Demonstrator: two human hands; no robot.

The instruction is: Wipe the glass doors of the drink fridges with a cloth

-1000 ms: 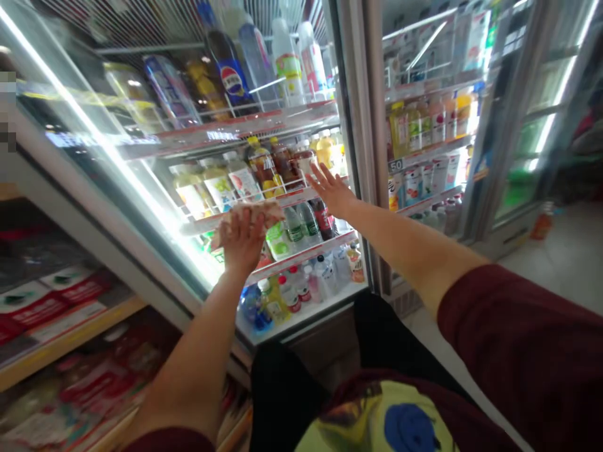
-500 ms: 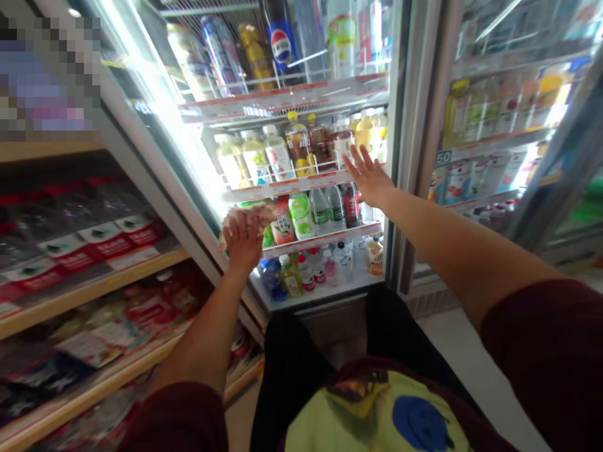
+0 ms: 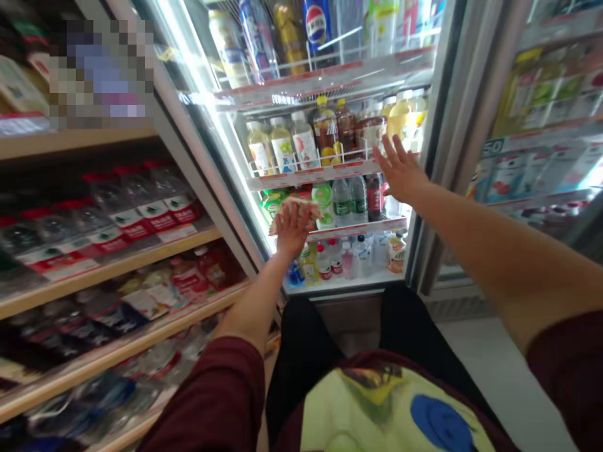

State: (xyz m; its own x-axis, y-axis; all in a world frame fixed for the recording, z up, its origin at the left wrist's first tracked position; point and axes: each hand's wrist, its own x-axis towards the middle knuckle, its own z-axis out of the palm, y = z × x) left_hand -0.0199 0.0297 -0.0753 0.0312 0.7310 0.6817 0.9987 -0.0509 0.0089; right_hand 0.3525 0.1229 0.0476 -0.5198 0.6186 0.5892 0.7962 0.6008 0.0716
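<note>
My left hand (image 3: 292, 232) presses a crumpled pinkish cloth (image 3: 301, 206) in front of the lower bottle shelf of a lit drinks cooler (image 3: 330, 168); its fingers lie over the cloth. My right hand (image 3: 401, 172) is raised at the cooler's right side with fingers spread and nothing in it. It looks laid against the glass door, though the contact is hard to make out. Behind my hands stand juice bottles (image 3: 304, 144), green-labelled water bottles (image 3: 349, 199) and small bottles on the cooler floor.
To the left, wooden shelves (image 3: 202, 242) hold rows of red-capped bottles (image 3: 164, 198) and other drinks. A metal door frame (image 3: 452, 138) runs along the right, with a second cooler (image 3: 541, 157) beyond it. My knees are close to the cooler's base.
My left hand and the cloth have shifted right across the cooler front, now covering a red-labelled drink. The view has swung left; my right hand stays spread at the right side.
</note>
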